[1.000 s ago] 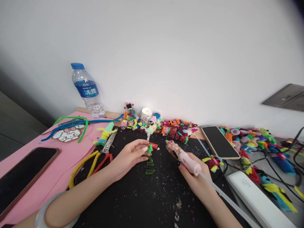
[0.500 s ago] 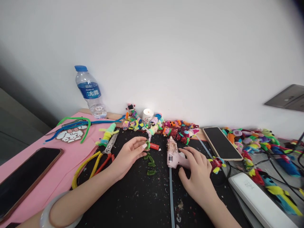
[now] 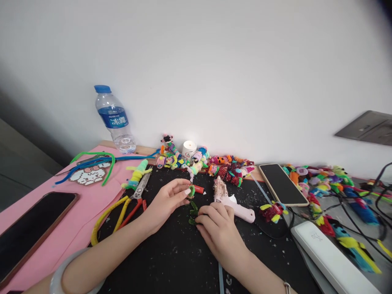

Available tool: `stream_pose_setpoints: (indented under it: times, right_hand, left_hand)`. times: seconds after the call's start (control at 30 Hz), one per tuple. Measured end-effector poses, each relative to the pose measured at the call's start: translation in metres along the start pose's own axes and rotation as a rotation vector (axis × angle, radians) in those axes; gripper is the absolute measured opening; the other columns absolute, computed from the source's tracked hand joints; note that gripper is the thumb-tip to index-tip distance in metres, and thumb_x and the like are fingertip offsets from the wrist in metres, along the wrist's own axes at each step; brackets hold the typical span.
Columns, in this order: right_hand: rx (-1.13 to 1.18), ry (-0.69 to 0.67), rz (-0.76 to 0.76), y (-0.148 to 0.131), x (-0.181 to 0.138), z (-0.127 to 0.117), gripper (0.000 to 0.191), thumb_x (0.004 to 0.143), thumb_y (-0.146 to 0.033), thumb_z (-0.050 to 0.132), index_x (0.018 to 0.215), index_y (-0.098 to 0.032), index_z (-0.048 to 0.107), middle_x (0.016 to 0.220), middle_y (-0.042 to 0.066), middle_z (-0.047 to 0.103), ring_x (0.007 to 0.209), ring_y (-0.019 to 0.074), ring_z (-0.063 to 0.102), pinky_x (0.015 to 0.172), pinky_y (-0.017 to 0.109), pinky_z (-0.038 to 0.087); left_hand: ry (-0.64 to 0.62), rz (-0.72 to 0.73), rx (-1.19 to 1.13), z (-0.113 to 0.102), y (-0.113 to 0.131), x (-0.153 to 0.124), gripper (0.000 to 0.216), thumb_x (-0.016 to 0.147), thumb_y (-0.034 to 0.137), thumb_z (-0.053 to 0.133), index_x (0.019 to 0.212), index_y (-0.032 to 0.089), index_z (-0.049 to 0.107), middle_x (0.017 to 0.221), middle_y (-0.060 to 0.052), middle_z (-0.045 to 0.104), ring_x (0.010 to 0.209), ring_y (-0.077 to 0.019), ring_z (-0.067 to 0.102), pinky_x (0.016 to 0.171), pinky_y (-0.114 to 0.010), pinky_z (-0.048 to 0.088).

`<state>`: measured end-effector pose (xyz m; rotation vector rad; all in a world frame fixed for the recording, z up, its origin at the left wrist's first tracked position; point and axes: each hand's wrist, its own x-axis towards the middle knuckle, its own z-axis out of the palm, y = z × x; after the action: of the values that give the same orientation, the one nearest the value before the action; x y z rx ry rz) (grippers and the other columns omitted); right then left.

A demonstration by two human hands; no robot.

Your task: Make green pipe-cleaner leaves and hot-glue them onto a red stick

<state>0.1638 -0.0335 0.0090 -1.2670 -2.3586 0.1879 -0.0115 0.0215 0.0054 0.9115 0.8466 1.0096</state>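
Observation:
My left hand [image 3: 167,201] pinches a small green pipe-cleaner ring [image 3: 191,191] between thumb and fingertips, just above the black mat [image 3: 171,257]. My right hand [image 3: 218,233] reaches down with curled fingers onto loose green pipe-cleaner pieces [image 3: 193,211] lying on the mat; whether it grips one is hidden. A pink glue gun [image 3: 232,201] lies on the mat just beyond my right hand, untouched. A small red tube [image 3: 199,189] lies behind the ring.
Scissors [image 3: 141,185] and yellow-handled pliers [image 3: 113,212] lie left of my left hand. A water bottle [image 3: 114,119], a lit candle [image 3: 189,148] and several pipe-cleaner figures [image 3: 226,165] line the wall. Phones [image 3: 281,183] [image 3: 29,228], a white power strip [image 3: 333,257] and cables surround the mat.
My right hand let go of the glue gun, which now lies on the mat, and moved left to the green pieces. My left hand kept the green ring almost still.

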Motion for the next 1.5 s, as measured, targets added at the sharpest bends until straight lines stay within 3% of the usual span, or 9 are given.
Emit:
stream_pose_setpoints:
  times: [0.23, 0.57, 1.07, 1.5]
  right_hand:
    - [0.219, 0.221, 0.121, 0.011, -0.004, -0.005, 0.018, 0.083, -0.011, 0.047, 0.094, -0.021, 0.058, 0.081, 0.004, 0.061, 0.078, 0.0195, 0.055, 0.068, 0.033, 0.044]
    - [0.218, 0.326, 0.025, 0.011, -0.008, -0.011, 0.022, 0.083, -0.006, 0.049, 0.095, -0.022, 0.058, 0.09, 0.004, 0.064, 0.084, 0.0189, 0.056, 0.076, 0.035, 0.043]
    - [0.302, 0.231, -0.043, 0.01, -0.011, -0.01, 0.024, 0.084, -0.005, 0.049, 0.099, -0.021, 0.059, 0.093, 0.006, 0.06, 0.085, 0.0176, 0.054, 0.074, 0.034, 0.041]
    - [0.265, 0.281, -0.022, 0.01, -0.01, -0.009, 0.022, 0.083, -0.007, 0.051, 0.096, -0.02, 0.063, 0.089, 0.006, 0.059, 0.081, 0.0174, 0.055, 0.07, 0.031, 0.045]
  left_hand:
    - [-0.072, -0.04, -0.034, 0.0, 0.002, -0.001, 0.022, 0.077, 0.026, 0.064, 0.097, 0.021, 0.059, 0.096, -0.003, 0.06, 0.086, -0.0142, 0.056, 0.076, -0.026, 0.044]
    - [-0.279, -0.207, -0.034, 0.005, 0.006, -0.007, 0.021, 0.079, 0.021, 0.061, 0.1, 0.019, 0.057, 0.09, -0.002, 0.058, 0.08, -0.0123, 0.056, 0.074, -0.025, 0.044]
    - [-0.383, -0.268, 0.023, 0.005, 0.006, -0.009, 0.015, 0.081, 0.022, 0.059, 0.094, 0.015, 0.057, 0.085, -0.002, 0.059, 0.078, -0.0121, 0.055, 0.073, -0.025, 0.044]
    - [-0.394, -0.312, 0.087, 0.006, 0.006, -0.009, 0.015, 0.08, 0.022, 0.061, 0.092, 0.015, 0.058, 0.081, -0.001, 0.059, 0.075, -0.0115, 0.055, 0.073, -0.025, 0.043]
